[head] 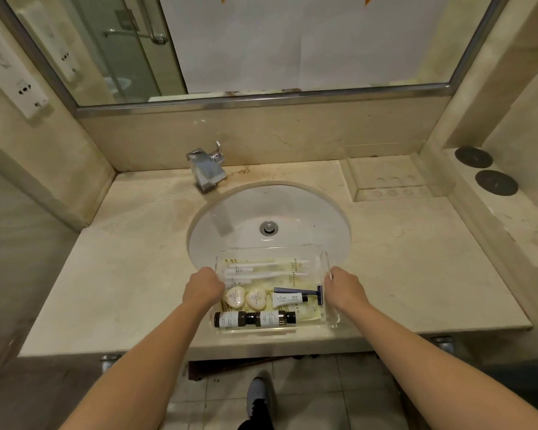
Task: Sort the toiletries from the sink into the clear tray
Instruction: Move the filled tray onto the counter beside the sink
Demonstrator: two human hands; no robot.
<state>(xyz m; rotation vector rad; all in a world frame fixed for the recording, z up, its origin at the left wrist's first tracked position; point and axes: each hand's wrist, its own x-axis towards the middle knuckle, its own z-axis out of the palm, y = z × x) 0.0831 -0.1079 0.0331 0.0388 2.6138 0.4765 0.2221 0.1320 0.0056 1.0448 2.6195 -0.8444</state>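
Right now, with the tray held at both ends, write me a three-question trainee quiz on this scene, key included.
1. True or false: the clear tray holds two dark bottles lying along its near edge.
2. Which hand is beside the blue razor: A left hand, B right hand?
3. Fill in: the two round wrapped soaps lie to the ___ of the small white tube.

Key: 1 true; 2 B; 3 left.
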